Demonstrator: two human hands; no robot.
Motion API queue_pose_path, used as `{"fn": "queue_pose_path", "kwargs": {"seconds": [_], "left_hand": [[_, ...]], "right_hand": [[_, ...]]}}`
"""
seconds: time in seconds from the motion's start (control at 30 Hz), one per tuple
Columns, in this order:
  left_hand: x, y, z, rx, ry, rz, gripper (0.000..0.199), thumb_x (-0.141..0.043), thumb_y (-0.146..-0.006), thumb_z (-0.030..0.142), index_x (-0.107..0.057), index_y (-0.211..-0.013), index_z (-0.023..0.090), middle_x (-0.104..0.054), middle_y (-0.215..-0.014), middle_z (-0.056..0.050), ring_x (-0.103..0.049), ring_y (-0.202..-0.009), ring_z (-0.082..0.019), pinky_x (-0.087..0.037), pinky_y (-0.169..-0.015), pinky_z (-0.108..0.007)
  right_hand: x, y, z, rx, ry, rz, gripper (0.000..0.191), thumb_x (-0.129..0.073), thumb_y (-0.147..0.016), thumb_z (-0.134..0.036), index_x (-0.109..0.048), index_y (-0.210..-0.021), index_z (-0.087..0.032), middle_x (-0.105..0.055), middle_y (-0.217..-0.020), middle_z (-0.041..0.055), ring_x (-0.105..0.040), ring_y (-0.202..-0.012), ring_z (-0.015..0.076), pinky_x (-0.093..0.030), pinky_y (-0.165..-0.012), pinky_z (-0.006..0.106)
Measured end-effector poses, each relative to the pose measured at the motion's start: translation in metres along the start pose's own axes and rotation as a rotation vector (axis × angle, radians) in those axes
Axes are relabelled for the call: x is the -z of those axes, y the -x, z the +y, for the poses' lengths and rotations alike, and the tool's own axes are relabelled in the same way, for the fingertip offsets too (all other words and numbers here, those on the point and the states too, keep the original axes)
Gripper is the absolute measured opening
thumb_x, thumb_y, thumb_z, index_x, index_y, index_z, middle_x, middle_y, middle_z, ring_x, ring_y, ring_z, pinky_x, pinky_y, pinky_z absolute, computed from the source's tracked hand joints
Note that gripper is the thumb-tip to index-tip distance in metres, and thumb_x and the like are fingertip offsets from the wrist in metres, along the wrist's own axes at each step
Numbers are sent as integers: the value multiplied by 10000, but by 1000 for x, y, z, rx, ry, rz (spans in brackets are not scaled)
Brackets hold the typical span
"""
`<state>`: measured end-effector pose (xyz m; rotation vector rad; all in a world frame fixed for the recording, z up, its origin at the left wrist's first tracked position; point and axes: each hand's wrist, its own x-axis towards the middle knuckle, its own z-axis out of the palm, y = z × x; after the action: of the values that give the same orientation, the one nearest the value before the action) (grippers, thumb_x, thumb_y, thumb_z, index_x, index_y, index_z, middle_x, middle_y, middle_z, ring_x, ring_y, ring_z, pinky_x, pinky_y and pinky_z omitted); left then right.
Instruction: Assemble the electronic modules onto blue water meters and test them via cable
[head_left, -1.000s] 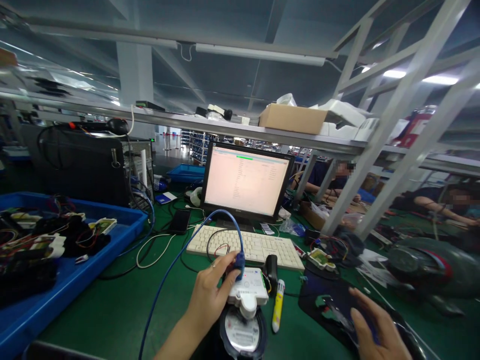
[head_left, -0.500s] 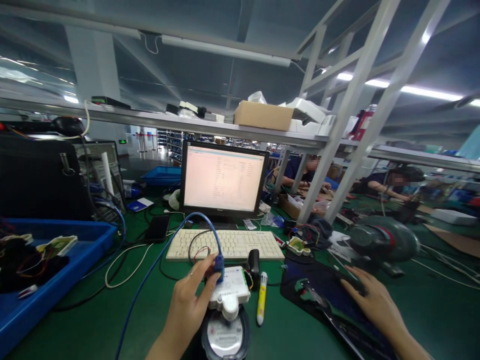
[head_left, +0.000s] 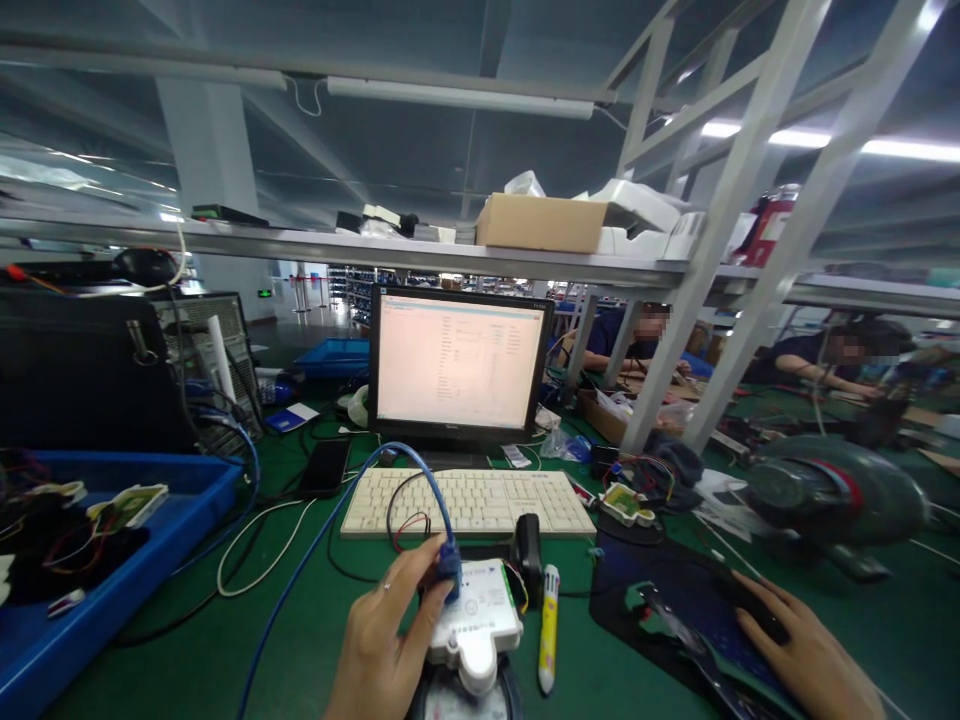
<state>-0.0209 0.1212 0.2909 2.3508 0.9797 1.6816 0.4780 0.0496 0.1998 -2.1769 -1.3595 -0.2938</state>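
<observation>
My left hand (head_left: 397, 620) pinches a blue cable connector (head_left: 450, 572) between thumb and fingers. The connector is against the top of a white plastic module (head_left: 480, 605), and its blue cable (head_left: 322, 530) arches off to the left. Beneath the module is a round device with a dark rim (head_left: 510, 690), partly cut off by the lower frame edge. On the right, my right hand (head_left: 806, 640) rests over a black computer mouse (head_left: 761, 612), fingers curved round it. The mouse lies on a dark blue mouse pad (head_left: 630, 575).
Behind the module lie a cream keyboard (head_left: 480, 500) and a lit monitor (head_left: 459, 360). A yellow pen (head_left: 550, 630) stands between module and pad. At left is a blue tray (head_left: 202, 470) of parts; at right, a grey-green motor (head_left: 832, 490). Two people work beyond the shelf posts.
The whole view has shifted, so most things sit farther right and slightly lower. My left hand keeps its pinch on the connector, and my right hand stays on the mouse.
</observation>
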Motion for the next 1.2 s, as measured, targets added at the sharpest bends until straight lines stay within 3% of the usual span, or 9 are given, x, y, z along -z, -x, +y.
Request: {"fn": "queue_pose_path", "kwargs": {"seconds": [0.4, 0.6, 0.77, 1.2], "left_hand": [[0, 3, 0, -14, -11, -12, 417, -546, -845, 183, -453, -1248, 236, -678, -1029, -38, -675, -862, -118, -526, -787, -162], [0, 1, 1, -20, -10, 4, 401, -541, -846, 184, -465, -1236, 235, -688, -1016, -36, -678, -864, -126, -533, -780, -169], [0, 0, 2, -20, -8, 2, 408, -542, -844, 167, -459, -1237, 238, -684, -1027, -37, -677, -869, -125, -533, -783, -169], [0, -2, 4, -7, 2, 9, 383, -539, -851, 177, -466, -1222, 239, -682, -1016, -29, -676, -853, -104, -524, -785, -146]], "right_hand": [[-1, 0, -1, -16, 40, -27, 742, -302, -722, -666, -624, -1161, -163, -559, -1181, 166, -622, -914, 345, -514, -815, 497], [-1, 0, 0, -17, 41, 0, 699, -316, -729, -651, -622, -1163, -197, -563, -1187, 147, -627, -878, 345, -536, -740, 504], [2, 0, -3, -28, 25, -43, 766, -297, -711, -672, -612, -1180, -154, -552, -1188, 174, -611, -936, 363, -509, -821, 518], [-3, 0, 2, -25, 26, -26, 740, -302, -721, -667, -609, -1176, -171, -555, -1183, 162, -617, -918, 355, -503, -827, 506]]}}
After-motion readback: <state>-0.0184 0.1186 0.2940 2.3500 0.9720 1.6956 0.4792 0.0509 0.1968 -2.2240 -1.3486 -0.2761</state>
